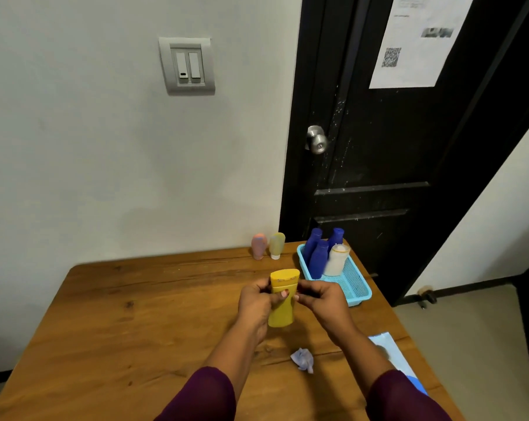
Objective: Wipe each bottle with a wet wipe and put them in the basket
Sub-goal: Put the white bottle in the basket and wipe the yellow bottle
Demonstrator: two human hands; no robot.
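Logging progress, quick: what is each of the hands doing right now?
Left hand: closed around the yellow plastic bottle.
Right hand: fingertips gripping the same bottle near its cap.

The printed sheet (418, 41) at the upper right runs off the top edge, its text blurred. The wipe packet (394, 357) at lower right is partly hidden behind a forearm. The desk (120, 329) is cut by the bottom edge. The yellow bottle's (283, 299) label is unreadable (fingers cover part).
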